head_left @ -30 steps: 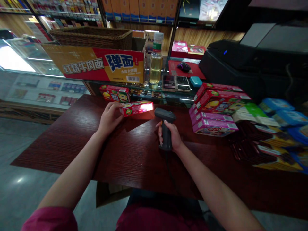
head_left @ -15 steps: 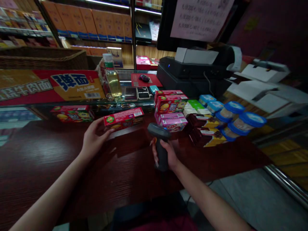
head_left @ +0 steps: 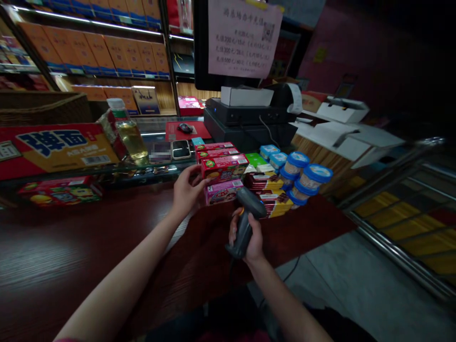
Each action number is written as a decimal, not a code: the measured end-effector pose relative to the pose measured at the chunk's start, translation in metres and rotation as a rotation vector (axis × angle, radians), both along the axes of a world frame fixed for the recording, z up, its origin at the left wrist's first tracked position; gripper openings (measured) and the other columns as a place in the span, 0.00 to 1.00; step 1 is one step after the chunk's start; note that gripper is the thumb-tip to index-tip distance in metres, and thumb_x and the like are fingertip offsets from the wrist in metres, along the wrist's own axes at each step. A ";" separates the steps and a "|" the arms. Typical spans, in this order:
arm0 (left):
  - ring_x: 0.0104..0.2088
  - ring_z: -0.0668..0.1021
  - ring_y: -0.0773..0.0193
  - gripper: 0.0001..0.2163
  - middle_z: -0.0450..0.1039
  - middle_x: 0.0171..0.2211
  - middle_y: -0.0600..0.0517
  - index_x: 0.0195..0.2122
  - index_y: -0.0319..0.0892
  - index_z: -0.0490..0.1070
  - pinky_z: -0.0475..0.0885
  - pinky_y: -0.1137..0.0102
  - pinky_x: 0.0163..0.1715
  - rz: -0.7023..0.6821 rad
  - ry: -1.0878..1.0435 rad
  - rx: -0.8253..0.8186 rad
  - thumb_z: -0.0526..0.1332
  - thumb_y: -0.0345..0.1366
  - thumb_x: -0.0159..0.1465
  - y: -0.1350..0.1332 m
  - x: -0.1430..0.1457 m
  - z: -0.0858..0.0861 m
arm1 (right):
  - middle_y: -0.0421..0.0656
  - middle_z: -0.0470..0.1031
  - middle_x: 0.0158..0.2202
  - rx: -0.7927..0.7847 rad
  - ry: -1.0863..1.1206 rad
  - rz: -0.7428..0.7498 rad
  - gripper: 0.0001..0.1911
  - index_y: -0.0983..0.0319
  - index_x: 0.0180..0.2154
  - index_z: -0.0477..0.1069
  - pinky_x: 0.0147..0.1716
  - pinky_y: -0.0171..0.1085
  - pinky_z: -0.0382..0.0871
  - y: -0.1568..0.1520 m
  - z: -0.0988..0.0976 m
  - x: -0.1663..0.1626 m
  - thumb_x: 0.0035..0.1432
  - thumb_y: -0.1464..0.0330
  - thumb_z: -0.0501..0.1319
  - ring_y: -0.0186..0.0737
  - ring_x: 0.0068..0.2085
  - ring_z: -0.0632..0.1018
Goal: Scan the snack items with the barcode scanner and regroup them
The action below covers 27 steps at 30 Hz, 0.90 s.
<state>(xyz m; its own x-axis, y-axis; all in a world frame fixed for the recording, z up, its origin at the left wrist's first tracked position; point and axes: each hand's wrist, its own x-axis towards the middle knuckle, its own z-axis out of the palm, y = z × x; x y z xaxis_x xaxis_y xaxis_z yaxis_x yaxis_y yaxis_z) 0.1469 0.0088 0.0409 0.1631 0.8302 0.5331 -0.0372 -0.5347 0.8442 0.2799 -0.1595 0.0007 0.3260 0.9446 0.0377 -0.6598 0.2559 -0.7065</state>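
My left hand [head_left: 186,189] grips the left end of a red box [head_left: 225,168] that rests on top of a stack of red and pink boxes [head_left: 223,191] on the dark wooden counter [head_left: 71,247]. My right hand [head_left: 246,237] is wrapped round the handle of a black barcode scanner [head_left: 245,218], held upright just in front of the stack, its head tilted toward the right.
Brown snack packs [head_left: 270,190] and blue-lidded cups [head_left: 306,175] lie right of the stack. A bottle [head_left: 130,133], phones [head_left: 180,148], a noodle carton [head_left: 53,148] and a cash register [head_left: 249,114] stand behind. Another red box [head_left: 60,191] lies at the left.
My left hand carried the red box from the middle of the counter rightward onto the stack. The scanner's light on the box went out. My view swung to the right.
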 end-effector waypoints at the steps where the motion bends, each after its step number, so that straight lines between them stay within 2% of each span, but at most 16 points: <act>1: 0.54 0.80 0.54 0.20 0.77 0.51 0.47 0.51 0.44 0.74 0.78 0.53 0.58 0.016 0.008 0.001 0.72 0.38 0.58 0.001 0.003 -0.002 | 0.34 0.70 0.20 -0.003 0.004 0.011 0.22 0.60 0.40 0.71 0.11 0.30 0.65 0.000 0.001 0.000 0.56 0.50 0.67 0.31 0.14 0.68; 4: 0.53 0.80 0.54 0.19 0.77 0.51 0.46 0.52 0.45 0.75 0.79 0.53 0.56 0.114 0.064 0.044 0.72 0.37 0.59 0.001 0.005 -0.005 | 0.34 0.70 0.20 -0.005 0.019 0.024 0.22 0.60 0.39 0.70 0.11 0.30 0.65 0.001 0.005 0.001 0.56 0.49 0.67 0.31 0.14 0.68; 9: 0.49 0.80 0.55 0.19 0.76 0.48 0.46 0.52 0.45 0.76 0.80 0.54 0.52 0.285 0.185 0.150 0.72 0.36 0.60 0.000 0.002 -0.003 | 0.34 0.69 0.20 0.018 0.031 -0.047 0.22 0.60 0.39 0.70 0.12 0.29 0.65 0.006 0.008 0.004 0.56 0.49 0.66 0.30 0.14 0.67; 19: 0.50 0.77 0.56 0.27 0.68 0.53 0.44 0.58 0.46 0.69 0.83 0.62 0.44 0.330 0.159 0.169 0.73 0.35 0.58 -0.004 0.003 -0.005 | 0.34 0.70 0.20 0.029 -0.002 -0.077 0.20 0.60 0.39 0.70 0.12 0.29 0.65 0.011 0.003 0.007 0.58 0.49 0.64 0.30 0.14 0.67; 27: 0.50 0.76 0.56 0.29 0.67 0.53 0.45 0.60 0.46 0.67 0.81 0.62 0.44 0.321 0.184 0.206 0.73 0.35 0.59 -0.008 -0.007 -0.009 | 0.34 0.69 0.20 0.003 -0.035 -0.093 0.20 0.60 0.39 0.69 0.12 0.29 0.63 0.014 0.001 0.005 0.59 0.50 0.63 0.31 0.15 0.67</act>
